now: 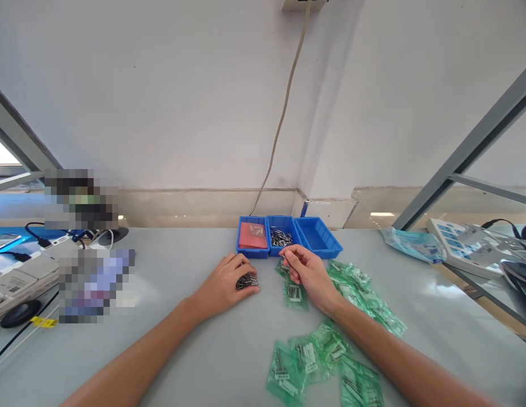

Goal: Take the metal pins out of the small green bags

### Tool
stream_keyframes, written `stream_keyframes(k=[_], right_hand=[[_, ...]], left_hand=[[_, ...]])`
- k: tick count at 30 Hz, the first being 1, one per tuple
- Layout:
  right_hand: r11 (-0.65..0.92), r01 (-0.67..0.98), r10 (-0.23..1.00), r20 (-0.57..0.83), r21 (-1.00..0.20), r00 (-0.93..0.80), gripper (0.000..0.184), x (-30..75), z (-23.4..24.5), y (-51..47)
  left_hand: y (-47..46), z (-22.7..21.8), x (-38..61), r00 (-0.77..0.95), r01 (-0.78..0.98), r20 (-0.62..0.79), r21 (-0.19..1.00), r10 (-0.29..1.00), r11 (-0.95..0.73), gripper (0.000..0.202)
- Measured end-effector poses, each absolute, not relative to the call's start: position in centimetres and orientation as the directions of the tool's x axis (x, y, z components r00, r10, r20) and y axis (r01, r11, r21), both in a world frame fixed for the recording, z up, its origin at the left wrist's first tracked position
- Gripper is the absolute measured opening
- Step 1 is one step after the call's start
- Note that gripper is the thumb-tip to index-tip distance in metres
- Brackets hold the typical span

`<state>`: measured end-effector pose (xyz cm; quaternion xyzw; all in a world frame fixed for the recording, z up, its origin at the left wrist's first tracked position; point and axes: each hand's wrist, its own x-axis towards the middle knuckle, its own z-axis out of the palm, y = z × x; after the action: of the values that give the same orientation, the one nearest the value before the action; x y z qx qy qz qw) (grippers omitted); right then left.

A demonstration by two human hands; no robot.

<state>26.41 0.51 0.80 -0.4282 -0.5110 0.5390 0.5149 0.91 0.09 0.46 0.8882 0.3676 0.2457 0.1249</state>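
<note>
My left hand [229, 285] rests on the table with its fingers curled round a small heap of metal screws [246, 281]. My right hand [307, 274] is raised just in front of the blue bins, thumb and forefinger pinched together; what sits between their tips is too small to make out. Beneath and beside it lie small green plastic bags [295, 295] with screws and a white label inside. The middle blue bin [283, 222] holds more loose metal screws [280, 237], partly behind my right hand.
A left blue bin [239, 250] holds red sheets [251, 239]; the right blue bin [318, 236] stands beside the middle one. Several filled green bags [364, 297] lie right, others [288, 373] in front. Chargers and cables [34, 265] sit left, a power strip [466, 246] right.
</note>
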Motion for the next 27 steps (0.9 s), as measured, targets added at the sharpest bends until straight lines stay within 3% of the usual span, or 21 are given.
stream_keyframes(k=[9,13,18,27], right_hand=[[-0.019,-0.117,0.982,0.004,-0.993,-0.191,0.045,26.36,0.84,0.35],[0.004,-0.162,0.987,0.030,-0.987,-0.156,0.039,26.26,0.96,0.33],[0.073,-0.106,0.989,0.086,-0.992,-0.123,0.040,26.15,1.32,0.26],[0.015,-0.094,0.983,0.032,-0.995,-0.179,0.039,26.33,1.03,0.26]], left_hand=[[0.25,0.17,0.83,0.602,0.622,0.333,0.374,0.726,-0.688,0.028],[0.25,0.12,0.85,0.594,0.630,0.324,0.381,0.736,-0.676,0.025],[0.24,0.18,0.89,0.593,0.624,0.332,0.386,0.734,-0.679,0.025],[0.32,0.10,0.87,0.591,0.625,0.320,0.398,0.740,-0.671,0.020]])
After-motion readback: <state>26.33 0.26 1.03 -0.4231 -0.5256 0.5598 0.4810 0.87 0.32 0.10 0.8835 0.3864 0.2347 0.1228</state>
